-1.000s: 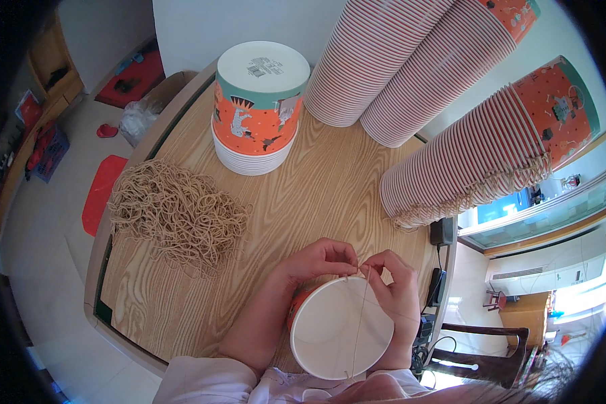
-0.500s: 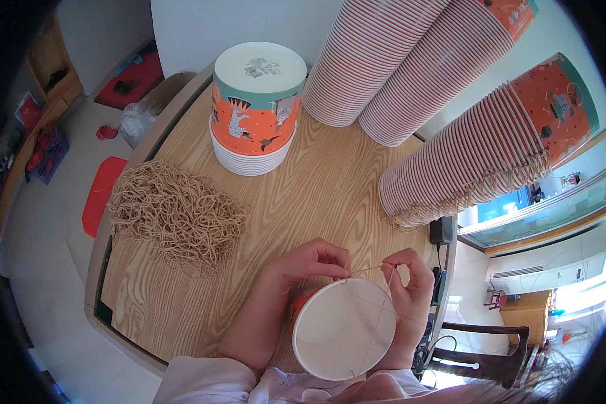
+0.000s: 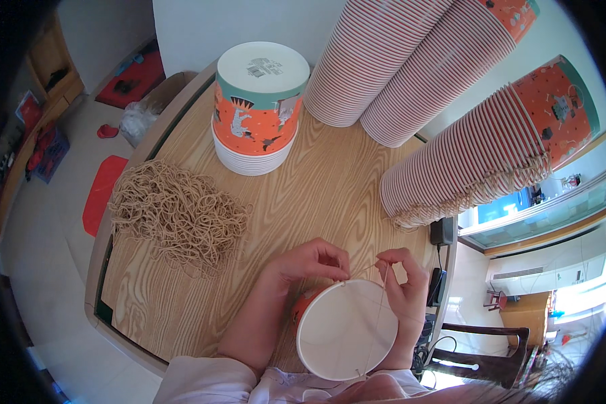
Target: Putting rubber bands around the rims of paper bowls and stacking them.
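A paper bucket (image 3: pixel 343 333), white inside and orange outside, is tilted against my front with its mouth facing up. A thin tan string (image 3: pixel 382 303) runs across the mouth from the lower rim up to my right hand. At the bucket's upper rim, my left hand (image 3: pixel 316 259) is closed, thumb and finger pinching the string near a small knot or hole. My right hand (image 3: pixel 404 286) pinches the string just right of the rim, a short length stretching between both hands. A tangled heap of tan strings (image 3: pixel 182 219) lies on the table to the left.
On the wooden table (image 3: pixel 310 202), a short upside-down bucket stack (image 3: pixel 259 128) stands beyond the strings. Tall nested stacks (image 3: pixel 377 60) rise at the back, and another stack (image 3: pixel 464 148), with strings along its side, leans right. A black adapter (image 3: pixel 442 231) sits at the right edge.
My right hand has shifted slightly left, closer to my left hand, with the string in its fingers. The bucket has moved a little to the right.
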`<state>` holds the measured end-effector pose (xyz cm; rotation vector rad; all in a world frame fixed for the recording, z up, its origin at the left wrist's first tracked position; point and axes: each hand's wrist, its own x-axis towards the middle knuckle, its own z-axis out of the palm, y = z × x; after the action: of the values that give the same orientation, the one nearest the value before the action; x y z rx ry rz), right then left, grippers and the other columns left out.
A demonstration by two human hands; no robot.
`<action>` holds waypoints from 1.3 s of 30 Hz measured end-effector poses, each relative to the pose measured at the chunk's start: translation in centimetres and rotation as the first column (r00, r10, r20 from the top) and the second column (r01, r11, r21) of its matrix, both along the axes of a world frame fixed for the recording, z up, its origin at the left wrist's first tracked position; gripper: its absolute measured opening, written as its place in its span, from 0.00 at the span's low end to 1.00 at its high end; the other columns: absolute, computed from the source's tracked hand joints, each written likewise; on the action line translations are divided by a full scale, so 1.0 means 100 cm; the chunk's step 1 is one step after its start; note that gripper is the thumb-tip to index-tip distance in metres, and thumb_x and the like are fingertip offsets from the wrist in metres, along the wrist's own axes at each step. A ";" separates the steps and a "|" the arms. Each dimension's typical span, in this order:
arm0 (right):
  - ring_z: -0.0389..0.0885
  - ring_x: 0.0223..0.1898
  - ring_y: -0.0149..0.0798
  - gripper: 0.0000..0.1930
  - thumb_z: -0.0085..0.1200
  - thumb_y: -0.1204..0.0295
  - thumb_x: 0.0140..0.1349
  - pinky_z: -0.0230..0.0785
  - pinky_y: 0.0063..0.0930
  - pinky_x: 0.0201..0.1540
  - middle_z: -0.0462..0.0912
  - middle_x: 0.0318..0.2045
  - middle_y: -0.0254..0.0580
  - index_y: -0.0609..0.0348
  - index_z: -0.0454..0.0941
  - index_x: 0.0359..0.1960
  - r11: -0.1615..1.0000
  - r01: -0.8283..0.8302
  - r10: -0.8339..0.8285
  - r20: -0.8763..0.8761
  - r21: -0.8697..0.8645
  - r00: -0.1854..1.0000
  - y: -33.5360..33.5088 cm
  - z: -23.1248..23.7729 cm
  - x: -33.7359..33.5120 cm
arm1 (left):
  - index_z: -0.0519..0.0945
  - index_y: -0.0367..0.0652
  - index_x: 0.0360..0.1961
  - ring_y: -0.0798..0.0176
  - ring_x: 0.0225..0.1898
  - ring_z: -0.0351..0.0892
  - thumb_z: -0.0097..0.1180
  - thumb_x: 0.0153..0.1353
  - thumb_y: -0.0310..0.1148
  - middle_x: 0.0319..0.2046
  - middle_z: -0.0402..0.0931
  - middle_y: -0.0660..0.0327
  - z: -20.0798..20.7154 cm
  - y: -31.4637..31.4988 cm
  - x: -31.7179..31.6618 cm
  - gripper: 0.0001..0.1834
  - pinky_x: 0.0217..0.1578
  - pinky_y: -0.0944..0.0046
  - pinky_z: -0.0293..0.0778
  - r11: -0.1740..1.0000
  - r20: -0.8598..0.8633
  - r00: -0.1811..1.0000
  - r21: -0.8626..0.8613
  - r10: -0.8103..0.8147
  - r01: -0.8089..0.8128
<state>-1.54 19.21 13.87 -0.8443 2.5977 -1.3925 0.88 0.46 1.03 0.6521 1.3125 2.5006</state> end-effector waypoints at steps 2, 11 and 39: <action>0.78 0.32 0.39 0.05 0.54 0.82 0.58 0.69 0.26 0.36 0.79 0.29 0.45 0.67 0.77 0.36 0.999 0.036 -0.036 -0.010 0.022 0.999 -0.005 0.002 0.001 | 0.81 0.36 0.31 0.74 0.34 0.76 0.60 0.57 0.25 0.29 0.78 0.65 0.000 0.000 0.000 0.03 0.37 0.72 0.71 1.000 0.001 1.000 -0.002 -0.019 0.019; 0.79 0.32 0.47 0.04 0.51 0.80 0.60 0.69 0.31 0.35 0.79 0.28 0.48 0.67 0.78 0.34 0.982 -0.156 0.149 0.065 0.108 0.987 0.001 0.000 -0.005 | 0.81 0.37 0.30 0.74 0.34 0.75 0.61 0.56 0.25 0.29 0.77 0.66 0.004 0.000 0.002 0.02 0.37 0.72 0.71 0.995 0.000 0.996 0.029 -0.090 0.090; 0.80 0.34 0.38 0.11 0.46 0.90 0.51 0.71 0.24 0.38 0.80 0.30 0.44 0.67 0.79 0.32 0.911 -0.400 0.392 0.087 0.101 0.916 0.013 0.018 -0.007 | 0.77 0.41 0.37 0.75 0.35 0.74 0.63 0.55 0.31 0.32 0.75 0.67 0.009 -0.019 0.015 0.10 0.38 0.73 0.69 0.980 0.153 0.983 0.161 0.097 -0.121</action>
<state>-2.27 20.47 15.70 -1.2013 2.2606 -1.1216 2.38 -1.48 1.96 0.4325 1.1217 2.7130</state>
